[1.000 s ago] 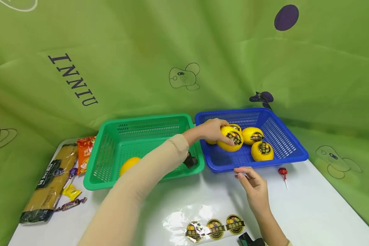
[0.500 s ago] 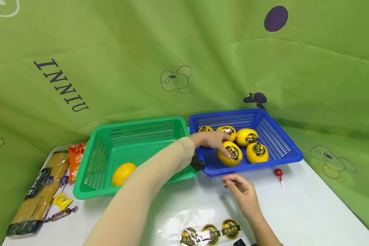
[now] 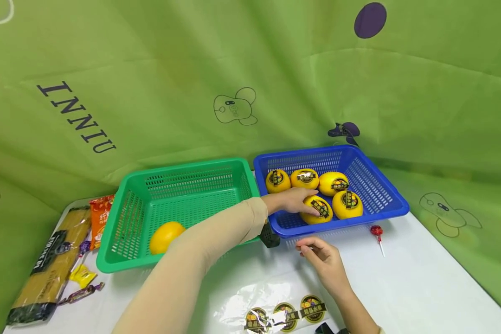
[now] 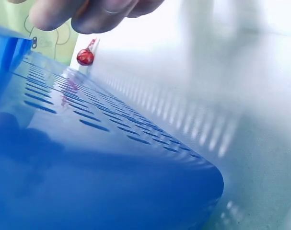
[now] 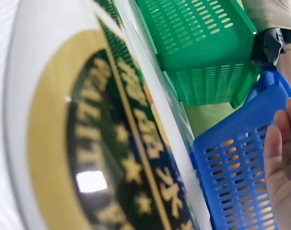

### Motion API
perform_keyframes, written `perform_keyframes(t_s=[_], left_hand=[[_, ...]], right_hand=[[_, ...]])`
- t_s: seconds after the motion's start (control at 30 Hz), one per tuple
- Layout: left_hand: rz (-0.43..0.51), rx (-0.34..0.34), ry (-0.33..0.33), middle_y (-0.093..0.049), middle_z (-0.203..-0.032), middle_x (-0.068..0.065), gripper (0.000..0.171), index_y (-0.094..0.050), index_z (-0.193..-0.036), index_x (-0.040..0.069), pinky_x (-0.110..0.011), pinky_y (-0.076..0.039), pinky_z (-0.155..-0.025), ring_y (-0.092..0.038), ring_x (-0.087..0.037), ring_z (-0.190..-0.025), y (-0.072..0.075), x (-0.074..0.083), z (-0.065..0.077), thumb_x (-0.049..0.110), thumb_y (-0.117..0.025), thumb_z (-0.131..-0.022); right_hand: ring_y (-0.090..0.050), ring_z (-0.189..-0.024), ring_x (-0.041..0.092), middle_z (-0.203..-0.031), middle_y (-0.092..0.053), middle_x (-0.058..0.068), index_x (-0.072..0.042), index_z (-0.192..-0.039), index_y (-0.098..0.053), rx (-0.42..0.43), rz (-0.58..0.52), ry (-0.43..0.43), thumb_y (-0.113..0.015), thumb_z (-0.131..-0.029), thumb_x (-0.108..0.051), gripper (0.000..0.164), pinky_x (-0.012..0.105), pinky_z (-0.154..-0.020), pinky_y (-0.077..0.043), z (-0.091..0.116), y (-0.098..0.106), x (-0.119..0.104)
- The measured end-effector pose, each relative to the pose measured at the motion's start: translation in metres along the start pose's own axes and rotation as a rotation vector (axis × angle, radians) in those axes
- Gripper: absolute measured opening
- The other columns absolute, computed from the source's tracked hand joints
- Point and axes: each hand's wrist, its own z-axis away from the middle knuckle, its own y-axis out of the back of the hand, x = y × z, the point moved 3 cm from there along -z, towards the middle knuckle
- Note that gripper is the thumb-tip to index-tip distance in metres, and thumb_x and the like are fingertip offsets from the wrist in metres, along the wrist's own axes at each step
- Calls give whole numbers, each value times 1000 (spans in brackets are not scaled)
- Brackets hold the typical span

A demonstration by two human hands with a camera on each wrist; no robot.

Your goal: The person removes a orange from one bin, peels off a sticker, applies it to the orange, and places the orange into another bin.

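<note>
My left hand (image 3: 293, 200) reaches into the blue basket (image 3: 386, 215) and holds a yellow fruit (image 3: 319, 209) with a round black-and-gold sticker. Its thumb lies across the front of the fruit, which sits low in the basket. Behind and beside it are several other stickered yellow fruits (image 3: 347, 205). In front of the basket my right hand (image 3: 323, 262) hovers above the table, its fingers loosely bent and no object visible in them. Below it lies a clear sheet with round stickers (image 3: 285, 317), whose print fills much of the right wrist view.
A green basket (image 3: 127, 265) with one orange-yellow fruit (image 3: 165, 237) stands on the left. Beyond it lie a long brown packet (image 3: 52, 266), a red snack bag (image 3: 100, 218) and wrapped candies (image 3: 82, 275). A red lollipop (image 3: 376, 230) lies right of my right hand.
The left hand has lowered the stickered yellow fruit into the front of the blue basket. The right hand has stayed near the basket's front. The head view has shifted slightly.
</note>
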Motion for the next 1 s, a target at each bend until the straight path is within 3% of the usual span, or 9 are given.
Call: perform_keyframes(t_s=[0.13, 0.3, 0.53, 0.73, 0.87, 1.0], left_hand=[[20, -25, 50, -35, -152, -5, 76, -28, -149, 10, -27, -31, -114, -35, -16, -138, 1, 1, 6, 44, -61, -90], [-1, -78, 80, -33, -153, -6, 80, -25, -150, 8, -26, -26, -116, -33, -16, -139, 2, 2, 10, 32, -68, -87], [-63, -58, 91, -34, -153, -5, 84, -25, -150, 9, -25, -25, -116, -33, -15, -139, 0, 1, 12, 35, -71, -85], [-24, -71, 91, -29, -155, -7, 93, -17, -152, 6, -26, -24, -117, -30, -16, -141, 7, 3, 20, 36, -73, -83], [23, -34, 86, -25, -156, -8, 89, -16, -152, 7, -30, -25, -117, -28, -20, -142, 25, 6, 42, 38, -68, -86], [109, 62, 30, -34, -152, -11, 76, -24, -150, 7, -31, -31, -114, -35, -21, -139, 37, 15, 86, 38, -62, -91]], right_hand=[[-64, -90, 7, -96, -67, -7, 18, -99, -58, -1, 10, -12, -50, -93, 7, 14, 20, -77, -55, 0, -1, 1], [-64, -91, 9, -96, -67, -7, 20, -100, -56, -17, 16, -15, -50, -93, 7, 15, 20, -78, -54, 1, -3, 3], [-63, -90, 8, -96, -67, -7, 20, -100, -56, -25, 18, -25, -50, -93, 7, 16, 20, -78, -55, 3, -7, 5], [-64, -90, 8, -95, -67, -6, 21, -99, -56, -13, 17, -31, -51, -93, 7, 16, 21, -77, -55, 3, -8, 7], [-64, -90, 11, -96, -68, -5, 18, -99, -58, -2, 29, -32, -51, -92, 7, 14, 20, -77, -55, 2, -4, 8], [-65, -92, 12, -98, -68, -4, 16, -101, -59, -2, 38, 3, -51, -91, 10, 14, 19, -79, -54, 1, 4, 3]])
